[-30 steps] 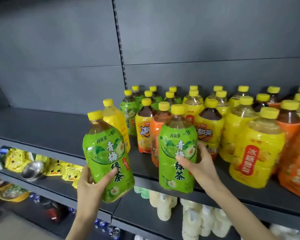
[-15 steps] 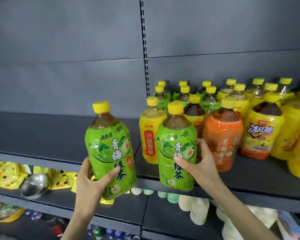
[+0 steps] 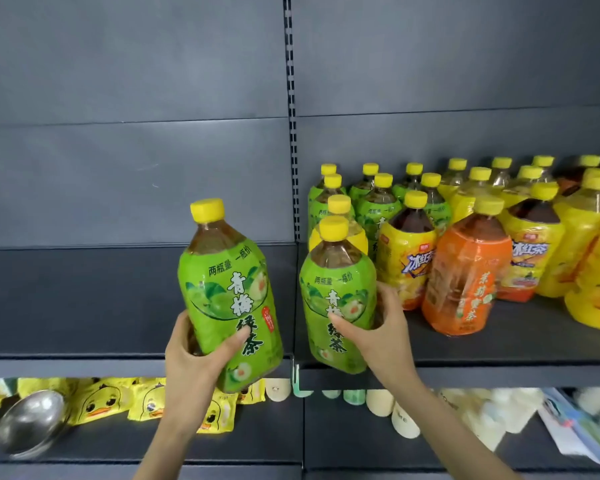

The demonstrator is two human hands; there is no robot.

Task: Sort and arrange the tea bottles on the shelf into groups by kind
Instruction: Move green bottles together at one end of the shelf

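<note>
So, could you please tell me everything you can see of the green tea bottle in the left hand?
The green tea bottle is clear plastic with a yellow cap, brown tea visible at the shoulder and a green wrap printed with plums and white characters. It tilts, top leaning left, held off the shelf before its front edge. The left hand grips its lower part, thumb across the front.

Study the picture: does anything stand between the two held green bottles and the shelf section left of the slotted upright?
Nothing visible does. The left hand grips one green bottle, the right hand a second green bottle; the left shelf section in front of them lies bare.
</note>
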